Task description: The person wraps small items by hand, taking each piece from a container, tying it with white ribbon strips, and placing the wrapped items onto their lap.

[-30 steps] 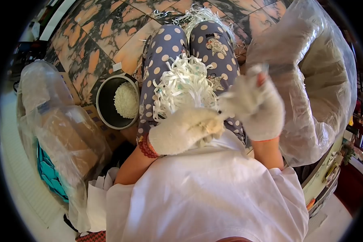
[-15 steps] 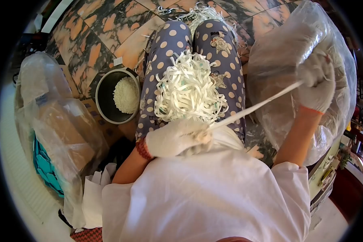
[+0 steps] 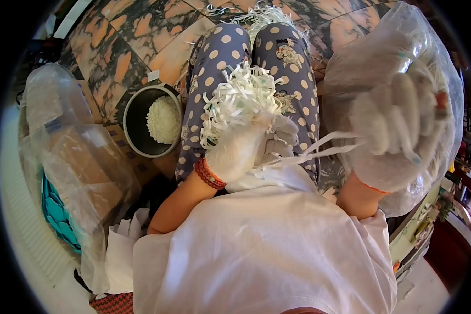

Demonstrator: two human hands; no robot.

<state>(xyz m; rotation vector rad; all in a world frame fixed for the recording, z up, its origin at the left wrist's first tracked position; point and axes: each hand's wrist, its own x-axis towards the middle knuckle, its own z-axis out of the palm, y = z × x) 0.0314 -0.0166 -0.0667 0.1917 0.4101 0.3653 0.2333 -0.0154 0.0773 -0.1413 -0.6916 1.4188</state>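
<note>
1. Currently, on my head view, thin white strips (image 3: 304, 157) hang slack beside the dotted trousers (image 3: 217, 57).
2. Their long axis runs sideways, rising toward the right hand (image 3: 395, 131).
3. Left hand (image 3: 248, 141): fingers bent, hold hidden; the right's blurred, I can't tell.

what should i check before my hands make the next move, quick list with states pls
1. Heap of narrow white strips on the lap: ok.
2. Both hands clear of the round, dark-lined pot holding white grains: ok.
3. White-gloved right hand gripping securely: cannot tell, blurred.
4. Stretch of white strips firmly held by the white-gloved left hand: cannot tell.
5. No strips on the marbled floor: not ok, some lie beyond the knees.
</note>
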